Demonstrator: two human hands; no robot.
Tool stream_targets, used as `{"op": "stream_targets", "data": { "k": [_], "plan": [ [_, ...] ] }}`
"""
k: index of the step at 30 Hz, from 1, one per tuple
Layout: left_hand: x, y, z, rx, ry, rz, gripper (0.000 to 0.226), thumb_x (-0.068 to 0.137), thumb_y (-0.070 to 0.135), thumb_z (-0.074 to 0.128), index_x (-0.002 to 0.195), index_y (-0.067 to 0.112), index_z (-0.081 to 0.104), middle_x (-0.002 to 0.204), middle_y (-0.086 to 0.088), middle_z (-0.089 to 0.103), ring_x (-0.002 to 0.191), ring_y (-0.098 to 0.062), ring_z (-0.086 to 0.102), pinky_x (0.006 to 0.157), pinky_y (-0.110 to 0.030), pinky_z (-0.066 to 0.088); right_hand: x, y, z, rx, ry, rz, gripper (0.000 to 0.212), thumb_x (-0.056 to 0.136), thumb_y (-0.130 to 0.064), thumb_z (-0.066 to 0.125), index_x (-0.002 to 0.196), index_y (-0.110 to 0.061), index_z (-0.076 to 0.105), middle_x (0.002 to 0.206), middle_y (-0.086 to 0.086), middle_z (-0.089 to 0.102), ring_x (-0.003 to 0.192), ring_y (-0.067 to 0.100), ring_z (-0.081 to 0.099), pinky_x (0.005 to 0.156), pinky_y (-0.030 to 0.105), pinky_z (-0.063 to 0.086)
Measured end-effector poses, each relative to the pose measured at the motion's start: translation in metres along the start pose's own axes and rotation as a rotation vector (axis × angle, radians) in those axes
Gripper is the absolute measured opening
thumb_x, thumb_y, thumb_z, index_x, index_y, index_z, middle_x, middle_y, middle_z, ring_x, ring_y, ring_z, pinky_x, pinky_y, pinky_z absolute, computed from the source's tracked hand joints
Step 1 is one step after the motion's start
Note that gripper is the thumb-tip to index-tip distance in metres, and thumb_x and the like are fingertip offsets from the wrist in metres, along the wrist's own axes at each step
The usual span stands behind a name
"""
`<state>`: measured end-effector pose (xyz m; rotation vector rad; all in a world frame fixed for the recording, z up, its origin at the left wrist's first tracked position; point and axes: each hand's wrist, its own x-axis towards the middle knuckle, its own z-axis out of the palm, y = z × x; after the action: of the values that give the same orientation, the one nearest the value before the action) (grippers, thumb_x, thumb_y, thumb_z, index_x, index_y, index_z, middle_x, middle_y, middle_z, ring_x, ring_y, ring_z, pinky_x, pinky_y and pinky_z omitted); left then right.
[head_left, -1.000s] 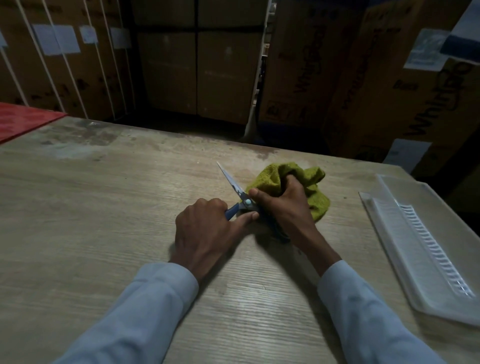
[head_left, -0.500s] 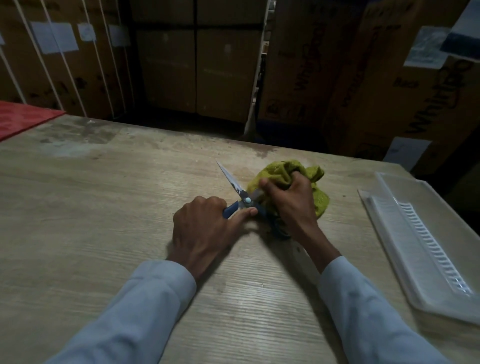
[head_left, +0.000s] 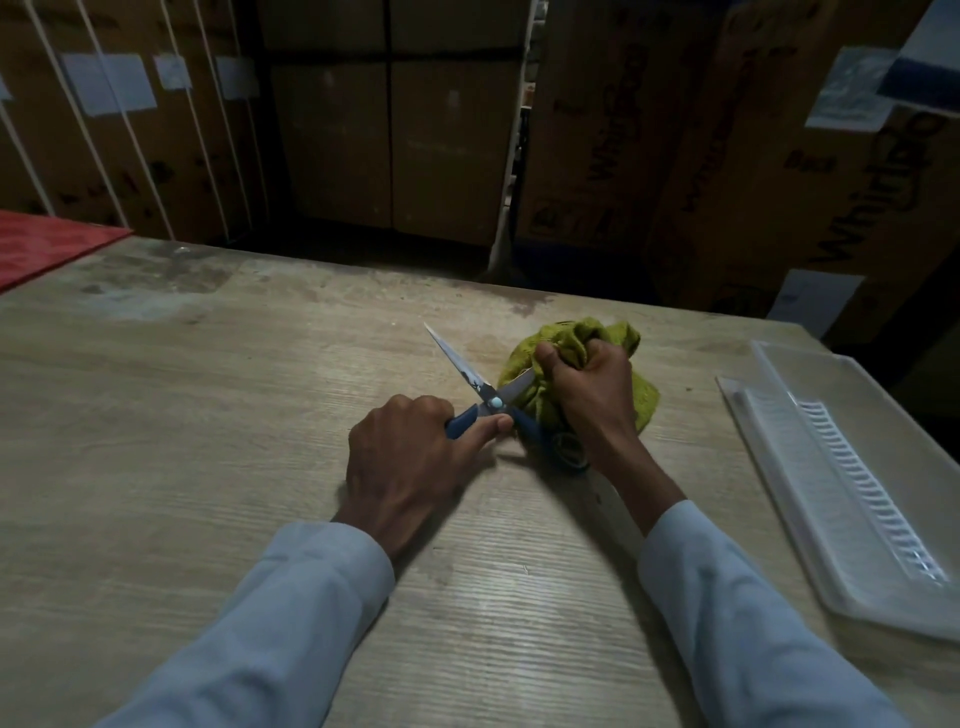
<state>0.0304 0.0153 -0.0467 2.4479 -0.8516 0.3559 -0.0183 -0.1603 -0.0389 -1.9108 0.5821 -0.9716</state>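
Hand posture: both hands closed, backs up.
Left hand (head_left: 410, 457) sits left of the scissors (head_left: 480, 393), fingers curled round one handle, thumb laid along it. Right hand (head_left: 592, 395) sits right of them, fist clenched on the cloth (head_left: 618, 335); sleeved forearms converge.

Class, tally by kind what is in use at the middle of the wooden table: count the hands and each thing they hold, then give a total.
Hands: 2, left hand and right hand
Blue-handled steel scissors: 1
Crumpled yellow-green cloth: 1
Total: 4
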Motion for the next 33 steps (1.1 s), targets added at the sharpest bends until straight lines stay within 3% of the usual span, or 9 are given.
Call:
{"op": "stream_targets", "data": {
  "k": [3,6,11,16,18,21,25,29,33],
  "plan": [
    [0.001,0.000,0.001,0.010,0.009,-0.019,0.069,0.077,0.081,0.041,0.046,0.020,0.034,0.047,0.005,0.039,0.046,-0.008,0.036,0.048,-0.026,0.025,-0.002,-0.002,-0.002,0.029,-0.071,0.010,0.028,0.089,-0.028,0.069,0.082,-0.001,0.063,0.079,0.019,0.069,0.075,0.032,0.069,0.067,0.050,0.059],
    [0.001,-0.004,0.002,0.011,0.006,-0.015,0.070,0.077,0.082,0.042,0.046,0.020,0.035,0.047,0.004,0.040,0.046,-0.012,0.040,0.049,-0.027,0.031,-0.005,-0.004,-0.011,0.052,-0.223,0.013,0.016,0.083,-0.024,0.077,0.084,-0.013,0.065,0.084,0.007,0.072,0.081,0.020,0.071,0.072,0.034,0.061],
    [0.000,-0.001,0.002,0.037,-0.004,0.037,0.069,0.074,0.086,0.031,0.048,0.021,0.034,0.048,0.005,0.040,0.045,-0.008,0.037,0.050,-0.026,0.030,0.001,0.004,-0.009,-0.084,-0.035,-0.008,0.043,0.088,-0.033,0.071,0.071,0.004,0.058,0.064,0.018,0.061,0.061,0.037,0.063,0.058,0.053,0.056],
    [0.002,-0.002,0.003,0.022,-0.011,-0.012,0.070,0.077,0.083,0.039,0.047,0.020,0.036,0.048,0.004,0.040,0.046,-0.010,0.038,0.049,-0.026,0.027,0.003,0.000,-0.005,0.087,-0.039,0.134,0.029,0.091,-0.031,0.068,0.074,-0.008,0.058,0.074,0.026,0.063,0.068,0.035,0.066,0.065,0.051,0.057],
    [0.002,-0.003,0.004,-0.012,-0.027,-0.041,0.071,0.076,0.083,0.041,0.047,0.019,0.039,0.049,0.002,0.043,0.047,-0.014,0.043,0.050,-0.027,0.030,-0.001,-0.002,-0.010,0.177,-0.134,0.148,0.021,0.088,-0.026,0.072,0.082,-0.009,0.062,0.085,0.021,0.070,0.079,0.030,0.071,0.068,0.040,0.061],
    [0.004,-0.005,0.005,-0.041,-0.058,-0.032,0.071,0.076,0.083,0.044,0.047,0.018,0.042,0.049,0.001,0.045,0.048,-0.016,0.046,0.049,-0.027,0.032,-0.005,0.000,-0.011,0.113,-0.240,0.077,0.018,0.080,-0.021,0.079,0.084,-0.011,0.065,0.081,0.005,0.072,0.071,0.008,0.071,0.062,0.021,0.057],
    [0.003,-0.005,0.003,-0.038,-0.055,0.002,0.072,0.075,0.083,0.044,0.045,0.018,0.042,0.046,0.001,0.043,0.044,-0.014,0.044,0.048,-0.026,0.031,0.003,0.009,-0.005,-0.005,-0.085,0.049,0.041,0.081,-0.035,0.077,0.076,0.003,0.065,0.072,0.017,0.070,0.068,0.030,0.070,0.061,0.047,0.059],
    [0.003,-0.004,0.005,-0.032,-0.051,-0.003,0.074,0.074,0.085,0.040,0.046,0.017,0.043,0.046,0.001,0.043,0.045,-0.014,0.044,0.047,-0.026,0.030,0.007,0.012,0.003,-0.041,0.023,0.105,0.043,0.087,-0.038,0.070,0.064,-0.005,0.056,0.057,0.007,0.054,0.053,0.024,0.056,0.053,0.044,0.051],
    [0.001,-0.006,0.006,-0.046,-0.080,-0.035,0.078,0.071,0.088,0.040,0.046,0.015,0.048,0.046,0.001,0.046,0.045,-0.015,0.047,0.047,-0.026,0.033,0.015,0.024,-0.002,0.231,0.148,0.415,0.042,0.090,-0.043,0.065,0.077,-0.002,0.064,0.082,0.025,0.070,0.081,0.041,0.071,0.070,0.059,0.059]
  ]
}}
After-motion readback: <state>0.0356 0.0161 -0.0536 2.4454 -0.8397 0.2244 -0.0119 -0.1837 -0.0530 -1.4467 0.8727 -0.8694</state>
